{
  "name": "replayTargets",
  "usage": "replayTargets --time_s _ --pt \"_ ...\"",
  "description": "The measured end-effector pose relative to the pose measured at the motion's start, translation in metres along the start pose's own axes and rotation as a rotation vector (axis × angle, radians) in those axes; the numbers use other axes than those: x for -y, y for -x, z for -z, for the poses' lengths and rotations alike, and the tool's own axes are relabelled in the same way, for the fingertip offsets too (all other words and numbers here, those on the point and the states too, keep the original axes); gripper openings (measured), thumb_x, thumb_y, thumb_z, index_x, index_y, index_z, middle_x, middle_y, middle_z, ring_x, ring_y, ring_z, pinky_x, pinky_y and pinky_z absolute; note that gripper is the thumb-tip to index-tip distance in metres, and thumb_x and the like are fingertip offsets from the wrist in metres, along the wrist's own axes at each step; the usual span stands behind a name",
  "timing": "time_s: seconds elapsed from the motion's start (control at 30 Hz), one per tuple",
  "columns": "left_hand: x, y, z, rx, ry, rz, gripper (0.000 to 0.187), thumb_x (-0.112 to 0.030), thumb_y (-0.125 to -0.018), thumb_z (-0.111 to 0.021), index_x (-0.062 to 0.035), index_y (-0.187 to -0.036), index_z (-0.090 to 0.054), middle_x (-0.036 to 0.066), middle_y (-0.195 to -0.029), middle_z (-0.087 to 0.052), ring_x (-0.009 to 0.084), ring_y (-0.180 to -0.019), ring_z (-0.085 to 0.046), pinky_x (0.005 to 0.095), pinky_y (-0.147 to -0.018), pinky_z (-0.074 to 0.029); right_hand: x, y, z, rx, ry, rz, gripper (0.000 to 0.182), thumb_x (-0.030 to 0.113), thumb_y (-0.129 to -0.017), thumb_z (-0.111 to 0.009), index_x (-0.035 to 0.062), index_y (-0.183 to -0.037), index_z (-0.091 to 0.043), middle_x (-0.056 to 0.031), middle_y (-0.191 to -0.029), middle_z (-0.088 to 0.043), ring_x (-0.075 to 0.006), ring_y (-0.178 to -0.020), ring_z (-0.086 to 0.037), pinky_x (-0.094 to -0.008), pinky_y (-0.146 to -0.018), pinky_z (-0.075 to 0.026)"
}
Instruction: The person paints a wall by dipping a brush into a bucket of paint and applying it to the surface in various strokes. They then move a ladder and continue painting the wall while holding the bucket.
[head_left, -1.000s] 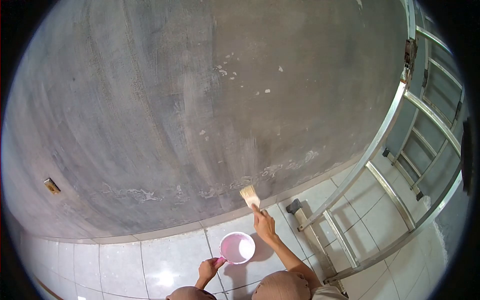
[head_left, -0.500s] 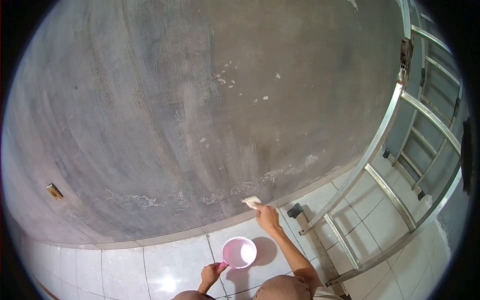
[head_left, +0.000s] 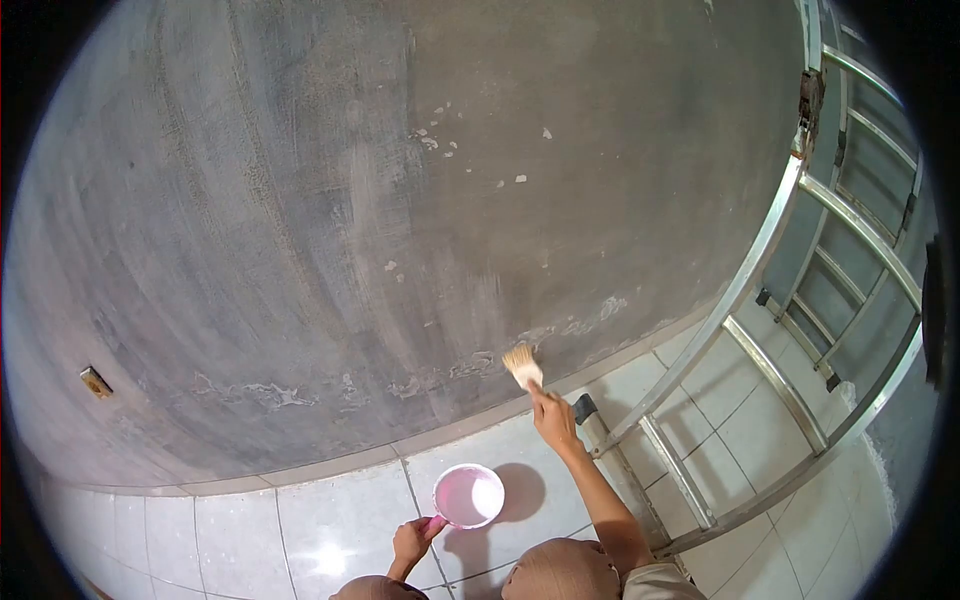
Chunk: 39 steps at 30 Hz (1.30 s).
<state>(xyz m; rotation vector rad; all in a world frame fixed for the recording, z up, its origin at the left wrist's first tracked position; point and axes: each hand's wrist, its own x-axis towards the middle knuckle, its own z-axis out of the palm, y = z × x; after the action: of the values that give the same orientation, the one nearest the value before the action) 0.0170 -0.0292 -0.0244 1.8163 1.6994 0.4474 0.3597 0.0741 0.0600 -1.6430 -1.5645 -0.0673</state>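
Note:
A paintbrush (head_left: 524,370) with pale bristles and a whitish body is gripped in my right hand (head_left: 554,420). Its bristles point up and overlap the lower part of the grey wall (head_left: 300,250), close to a strip of flaking paint. My left hand (head_left: 410,545) is closed around the pink handle of a dipper (head_left: 470,496). White liquid shows inside the dipper, which I hold above the tiled floor, its shadow falling to the right.
An aluminium folding ladder (head_left: 690,365) stands on the right, its foot near my right forearm. White tiles (head_left: 340,530) cover the floor, and a baseboard runs along the wall. A wall socket (head_left: 96,382) sits low at the left. My knees (head_left: 562,572) show at the bottom.
My right hand has moved up and slightly right, and the brush has swung from pointing left to pointing up. The view has shifted a little; the dipper stays in my left hand.

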Motion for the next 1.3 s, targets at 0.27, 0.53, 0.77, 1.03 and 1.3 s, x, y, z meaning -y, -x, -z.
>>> replayTargets --time_s 0.27,0.53,0.77,1.03,1.3 --pt "-0.003 0.006 0.002 0.0 0.012 0.005 0.045 -0.05 -0.079 -0.062 -0.0071 -0.086 -0.07 0.011 -0.058 -0.06 0.0232 -0.056 -0.061 0.0357 -0.055 -0.046 -0.06 0.04 -0.034 0.318 0.101 -0.312 0.03 0.01 -0.078 -0.055 0.0137 -0.107 -0.063 -0.021 -0.086 -0.063 -0.0407 -0.082 -0.06 -0.0482 -0.075 -0.048" --pt "-0.01 0.001 0.004 0.041 0.041 0.054 0.045 -0.053 -0.077 -0.062 -0.0111 -0.092 -0.07 0.016 -0.073 -0.065 0.0324 -0.07 -0.064 0.0391 -0.062 -0.049 -0.001 -0.029 0.058 -0.001 -0.041 -0.189 0.03 0.01 -0.08 -0.057 0.0089 -0.11 -0.061 -0.0197 -0.077 -0.062 -0.0371 -0.073 -0.06 -0.0421 -0.062 -0.047" --pt "0.002 0.001 -0.002 -0.016 0.023 -0.014 0.043 -0.048 -0.079 -0.063 -0.0062 -0.088 -0.07 0.01 -0.056 -0.059 0.0189 -0.052 -0.059 0.0333 -0.054 -0.046 -0.033 -0.003 0.011 -0.127 0.032 -0.05 0.031 0.009 -0.081 -0.056 0.0102 -0.112 -0.061 -0.0195 -0.071 -0.059 -0.036 -0.064 -0.058 -0.0444 -0.057 -0.044" --pt "-0.014 0.0 0.009 0.077 0.025 0.11 0.046 -0.053 -0.077 -0.062 -0.0104 -0.091 -0.07 0.014 -0.074 -0.066 0.0288 -0.07 -0.065 0.037 -0.064 -0.049 -0.076 0.053 -0.033 0.169 0.096 -0.26 0.026 0.009 -0.077 -0.058 0.0114 -0.102 -0.066 -0.0231 -0.074 -0.06 -0.0394 -0.071 -0.06 -0.0458 -0.064 -0.047" --pt "0.001 0.0 -0.002 -0.017 0.032 -0.032 0.044 -0.048 -0.08 -0.062 -0.0055 -0.089 -0.07 0.01 -0.056 -0.059 0.0182 -0.052 -0.058 0.0329 -0.053 -0.045 0.057 -0.078 0.123 -0.299 -0.17 -0.025 0.031 0.005 -0.081 -0.055 0.0093 -0.111 -0.062 -0.0215 -0.074 -0.059 -0.0365 -0.067 -0.058 -0.0421 -0.06 -0.045"
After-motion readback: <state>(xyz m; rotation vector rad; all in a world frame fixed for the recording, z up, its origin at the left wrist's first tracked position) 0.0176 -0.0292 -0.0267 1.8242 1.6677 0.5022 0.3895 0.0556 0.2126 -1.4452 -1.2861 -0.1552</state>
